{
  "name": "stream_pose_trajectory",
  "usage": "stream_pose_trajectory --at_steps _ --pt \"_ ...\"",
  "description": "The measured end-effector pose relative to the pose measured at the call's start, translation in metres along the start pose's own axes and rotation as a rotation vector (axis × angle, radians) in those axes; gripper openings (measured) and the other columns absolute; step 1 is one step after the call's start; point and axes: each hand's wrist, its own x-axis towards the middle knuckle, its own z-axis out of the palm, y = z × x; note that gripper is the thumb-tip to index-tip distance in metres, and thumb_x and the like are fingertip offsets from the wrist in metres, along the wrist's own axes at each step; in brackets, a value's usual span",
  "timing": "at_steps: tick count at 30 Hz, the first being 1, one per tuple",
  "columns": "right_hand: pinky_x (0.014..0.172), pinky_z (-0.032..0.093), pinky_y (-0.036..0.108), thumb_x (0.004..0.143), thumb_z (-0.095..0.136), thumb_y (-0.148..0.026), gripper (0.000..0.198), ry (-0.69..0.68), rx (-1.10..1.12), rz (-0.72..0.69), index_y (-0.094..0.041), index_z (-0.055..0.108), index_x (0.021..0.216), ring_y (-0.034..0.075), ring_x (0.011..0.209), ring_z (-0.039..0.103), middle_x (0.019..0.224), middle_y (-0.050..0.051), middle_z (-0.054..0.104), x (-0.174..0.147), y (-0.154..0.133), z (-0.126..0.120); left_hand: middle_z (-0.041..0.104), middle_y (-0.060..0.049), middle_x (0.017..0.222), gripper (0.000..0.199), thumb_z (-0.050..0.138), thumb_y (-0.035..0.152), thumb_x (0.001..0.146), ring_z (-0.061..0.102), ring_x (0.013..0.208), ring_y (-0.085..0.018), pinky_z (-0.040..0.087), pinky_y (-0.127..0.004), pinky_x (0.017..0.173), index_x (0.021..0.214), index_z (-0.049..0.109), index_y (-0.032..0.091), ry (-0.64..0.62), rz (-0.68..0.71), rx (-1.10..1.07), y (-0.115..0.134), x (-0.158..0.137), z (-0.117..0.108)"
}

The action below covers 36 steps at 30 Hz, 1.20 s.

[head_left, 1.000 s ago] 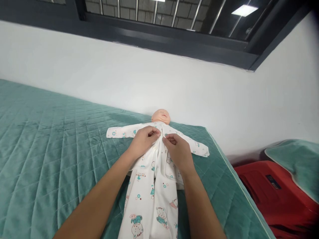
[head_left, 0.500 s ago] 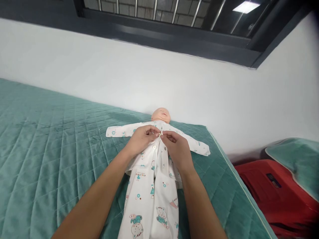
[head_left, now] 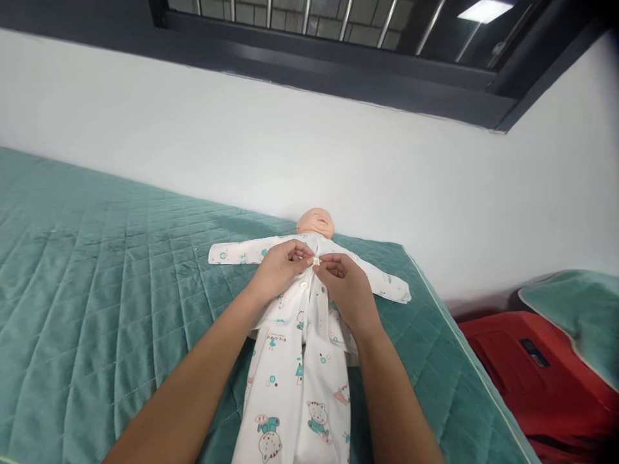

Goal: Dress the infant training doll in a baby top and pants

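Observation:
A baby doll (head_left: 315,222) lies on its back, dressed in a white printed baby shirt (head_left: 387,285) with both sleeves spread out and matching trousers (head_left: 290,399). At the chest, my left hand (head_left: 284,267) pinches one front edge of the shirt. Opposite it, my right hand (head_left: 345,283) pinches the other edge, and the fingertips of both hands nearly meet around a small pale button (head_left: 316,260). Lower on the front, another button (head_left: 304,285) shows beside a dark round spot on the facing edge. Below the chest the shirt front hangs apart.
The doll rests on a green quilted cover (head_left: 145,290) against a white wall (head_left: 242,148). A dark window frame (head_left: 314,61) with metal bars is above. On the right, past the cover's edge, stands a red plastic object (head_left: 512,367) with green cloth (head_left: 575,309) partly over it.
The view has shifted slightly. Both hands stay at the chest, and the button between the fingertips shows more plainly now.

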Motion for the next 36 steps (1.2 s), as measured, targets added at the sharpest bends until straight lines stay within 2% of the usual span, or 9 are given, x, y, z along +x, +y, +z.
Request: stream_pose_trajectory --at_steps 3,6,12,21,27,36 --pt "0.069 0.050 0.030 0.074 0.071 -0.036 0.023 0.035 -0.051 -0.008 -0.021 0.065 0.091 0.017 0.076 0.065 0.084 0.003 0.071 0.000 0.000 0.002 0.065 -0.002 0.082 0.013 0.065 0.025 0.077 0.059 0.076 -0.014 0.045 -0.027 0.071 0.088 0.066 0.018 0.006 -0.003 0.007 0.001 0.000 0.001" --pt "0.071 0.050 0.032 0.076 0.069 -0.037 0.021 0.024 -0.083 -0.006 -0.022 0.066 0.090 0.018 0.079 0.066 0.086 0.003 0.071 0.000 0.000 0.002 0.065 -0.002 0.083 0.014 0.066 0.024 0.076 0.059 0.077 -0.014 0.045 -0.027 0.072 0.089 0.066 0.018 0.014 -0.002 0.021 0.000 0.000 0.002" --pt "0.069 0.050 0.031 0.076 0.069 -0.039 0.024 0.016 -0.073 -0.026 -0.022 0.069 0.093 0.018 0.077 0.066 0.087 0.004 0.072 0.000 0.004 0.001 0.064 0.000 0.076 0.015 0.068 0.024 0.074 0.058 0.071 -0.013 0.045 -0.026 0.068 0.088 0.067 0.019 0.072 -0.039 0.089 -0.001 0.000 0.003" --pt "0.062 0.047 0.027 0.075 0.072 -0.039 0.028 -0.042 0.032 -0.039 -0.021 0.069 0.097 0.016 0.071 0.061 0.085 0.003 0.069 0.002 0.009 -0.001 0.066 -0.001 0.081 0.013 0.070 0.023 0.071 0.059 0.075 -0.013 0.045 -0.026 0.070 0.082 0.066 0.018 0.048 -0.029 -0.032 0.000 0.000 0.002" --pt "0.065 0.047 0.028 0.077 0.070 -0.037 0.027 -0.043 0.074 -0.058 -0.021 0.069 0.098 0.015 0.072 0.059 0.086 0.003 0.068 0.004 0.011 0.000 0.060 0.001 0.072 0.017 0.073 0.022 0.067 0.054 0.064 -0.010 0.043 -0.024 0.062 0.080 0.064 0.017 0.009 -0.086 -0.177 0.005 0.002 0.002" --pt "0.071 0.047 0.030 0.075 0.072 -0.036 0.030 -0.006 -0.033 -0.079 -0.021 0.067 0.100 0.015 0.071 0.060 0.082 0.002 0.068 0.000 0.007 0.003 0.062 0.001 0.071 0.019 0.075 0.026 0.067 0.055 0.063 -0.011 0.043 -0.025 0.061 0.078 0.062 0.017 0.017 -0.083 -0.082 0.009 0.001 0.002"
